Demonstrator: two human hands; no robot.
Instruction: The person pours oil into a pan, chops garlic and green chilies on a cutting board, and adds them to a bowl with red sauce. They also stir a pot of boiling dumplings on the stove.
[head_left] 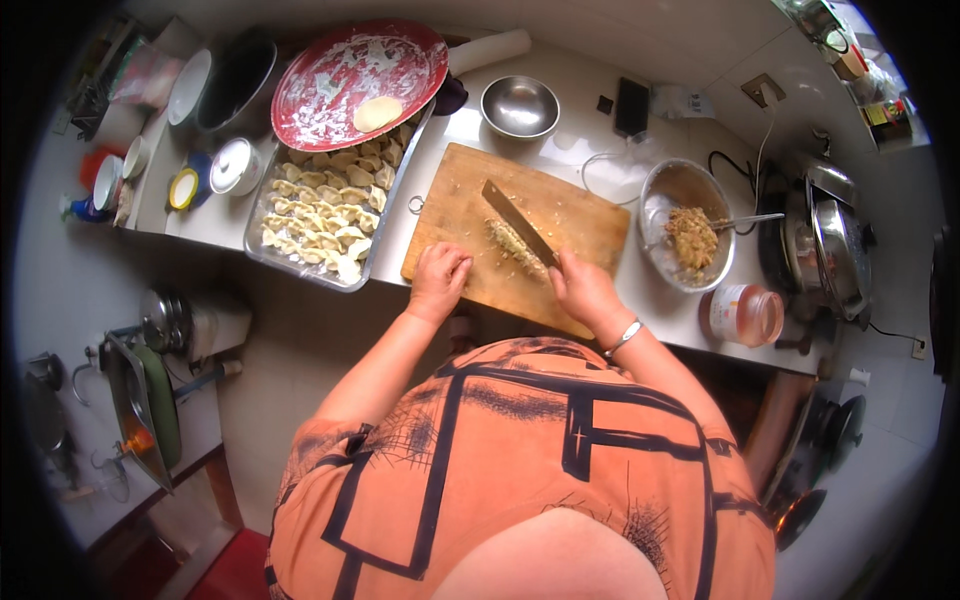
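My right hand (588,290) grips the handle of a kitchen knife (518,222). Its broad blade points up and left over a wooden cutting board (450,205). Beside the blade lies a line of finely chopped pale filling (510,243), with small bits scattered around it. At the board's left edge rests my left hand (440,280), fingers curled in, with nothing seen in them. Right of the board, a metal bowl (657,195) holds a brownish minced mixture (692,240) and a spoon (752,218).
A metal tray (345,286) of dumplings (320,210) stands at left, partly under a floured red round tray (300,95) bearing a dough wrapper (377,113). Behind the board sits a steel bowl (520,107). A jar (745,315) stands near the counter's right front edge.
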